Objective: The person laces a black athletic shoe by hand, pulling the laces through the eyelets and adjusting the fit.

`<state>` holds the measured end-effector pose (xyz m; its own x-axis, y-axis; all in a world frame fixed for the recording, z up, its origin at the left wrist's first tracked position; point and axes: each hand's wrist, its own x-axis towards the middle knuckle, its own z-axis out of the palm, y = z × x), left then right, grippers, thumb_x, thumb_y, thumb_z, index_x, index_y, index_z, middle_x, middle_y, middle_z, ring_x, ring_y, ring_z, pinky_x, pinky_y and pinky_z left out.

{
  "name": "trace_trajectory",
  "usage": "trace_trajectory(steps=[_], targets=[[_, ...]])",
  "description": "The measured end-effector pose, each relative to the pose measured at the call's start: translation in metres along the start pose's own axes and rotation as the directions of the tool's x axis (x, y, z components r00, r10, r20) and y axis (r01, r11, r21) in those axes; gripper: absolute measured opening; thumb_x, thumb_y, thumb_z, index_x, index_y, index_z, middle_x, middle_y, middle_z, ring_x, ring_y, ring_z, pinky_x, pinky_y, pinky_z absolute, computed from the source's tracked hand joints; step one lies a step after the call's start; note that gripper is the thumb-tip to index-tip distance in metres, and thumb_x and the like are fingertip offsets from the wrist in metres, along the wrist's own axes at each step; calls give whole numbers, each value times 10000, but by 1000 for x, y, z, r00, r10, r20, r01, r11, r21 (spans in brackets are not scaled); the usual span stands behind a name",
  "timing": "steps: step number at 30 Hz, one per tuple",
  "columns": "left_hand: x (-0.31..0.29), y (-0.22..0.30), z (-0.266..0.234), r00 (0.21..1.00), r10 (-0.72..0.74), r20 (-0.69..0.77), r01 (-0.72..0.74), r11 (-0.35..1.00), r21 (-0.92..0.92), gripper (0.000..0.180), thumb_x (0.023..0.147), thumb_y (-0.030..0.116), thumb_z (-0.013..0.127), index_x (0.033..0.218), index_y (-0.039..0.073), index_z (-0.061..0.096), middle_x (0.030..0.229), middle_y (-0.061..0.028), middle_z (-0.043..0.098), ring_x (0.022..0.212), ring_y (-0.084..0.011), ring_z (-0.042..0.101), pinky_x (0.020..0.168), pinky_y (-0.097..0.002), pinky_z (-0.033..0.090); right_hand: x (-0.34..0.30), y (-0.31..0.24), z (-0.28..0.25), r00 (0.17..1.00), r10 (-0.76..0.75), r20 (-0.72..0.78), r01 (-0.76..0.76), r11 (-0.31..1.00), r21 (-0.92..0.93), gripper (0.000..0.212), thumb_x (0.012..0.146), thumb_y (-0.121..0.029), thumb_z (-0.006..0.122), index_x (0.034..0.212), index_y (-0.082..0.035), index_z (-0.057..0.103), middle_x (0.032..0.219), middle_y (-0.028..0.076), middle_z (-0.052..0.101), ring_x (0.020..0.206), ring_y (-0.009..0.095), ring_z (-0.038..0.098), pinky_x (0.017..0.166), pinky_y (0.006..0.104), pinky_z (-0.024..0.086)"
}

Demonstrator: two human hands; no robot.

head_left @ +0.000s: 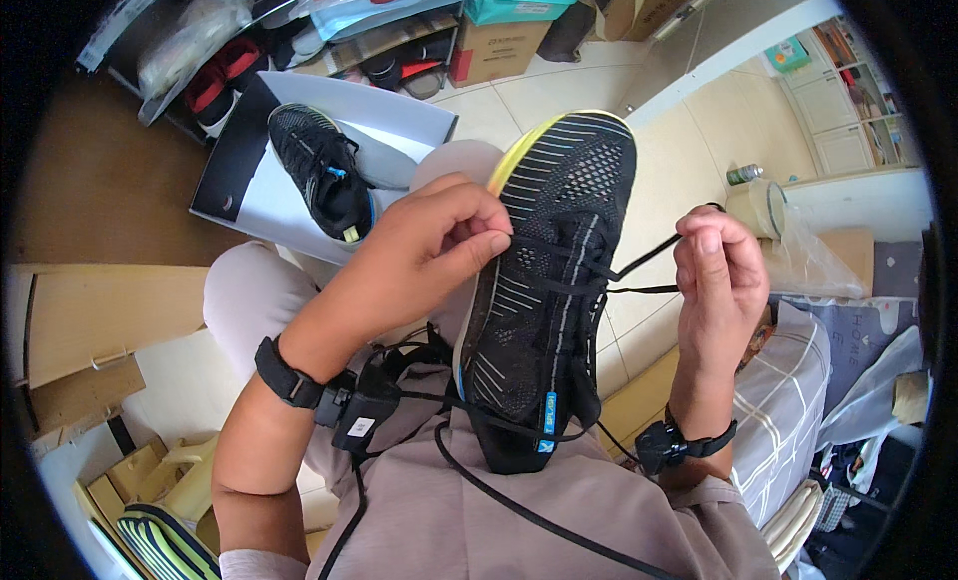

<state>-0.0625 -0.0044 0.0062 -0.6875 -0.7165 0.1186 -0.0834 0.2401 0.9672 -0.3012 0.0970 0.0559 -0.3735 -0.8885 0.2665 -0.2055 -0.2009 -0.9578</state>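
Observation:
A black sports shoe (559, 281) with a yellow sole edge and pale stripes rests on my lap, toe pointing away from me. At the left side of its lacing, my left hand (449, 231) pinches a black shoelace between thumb and forefinger. My right hand (720, 271) is out to the right of the shoe, closed with its thumb against the fingers. From it the black shoelace (649, 259) stretches back to the shoe's eyelets. A second lace strand (639, 290) runs to the same hand just below.
An open box (419, 121) ahead on the left holds the matching black shoe (317, 171). Black cables (519, 520) cross my lap from the wrist straps. A shelf of shoes and bags stands behind the box, a checked cloth (783, 410) at right, a wooden cabinet (100, 310) at left.

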Motion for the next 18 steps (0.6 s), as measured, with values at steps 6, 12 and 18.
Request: trace_trajectory(steps=[6, 12, 18], targets=[[2, -4, 3, 996, -91, 17, 92, 993, -80, 71, 926, 69, 594, 959, 19, 557, 907, 4, 493, 762, -57, 516, 676, -205, 451, -6, 12, -14, 992, 5, -128, -8, 1000, -23, 152, 950, -122, 577, 1028, -2, 629, 794, 31, 633, 574, 24, 419, 500, 163, 314], [3, -6, 7, 997, -65, -36, 62, 994, -86, 101, 893, 90, 629, 944, 19, 578, 843, -16, 513, 715, -81, 490, 634, -218, 420, 21, -2, -52, 726, -454, -517, 412, 889, -201, 293, 1006, -134, 444, 1236, 41, 495, 1053, 174, 661, 588, 78, 448, 475, 172, 321], [5, -2, 8, 999, -48, -26, 46, 997, -67, 98, 887, 84, 631, 945, 25, 579, 856, -23, 515, 753, -93, 517, 658, -223, 441, 25, -15, -76, 643, -577, -504, 488, 815, -311, 314, 1007, -161, 448, 1246, 42, 466, 1042, 200, 666, 647, 100, 543, 482, 160, 340]])
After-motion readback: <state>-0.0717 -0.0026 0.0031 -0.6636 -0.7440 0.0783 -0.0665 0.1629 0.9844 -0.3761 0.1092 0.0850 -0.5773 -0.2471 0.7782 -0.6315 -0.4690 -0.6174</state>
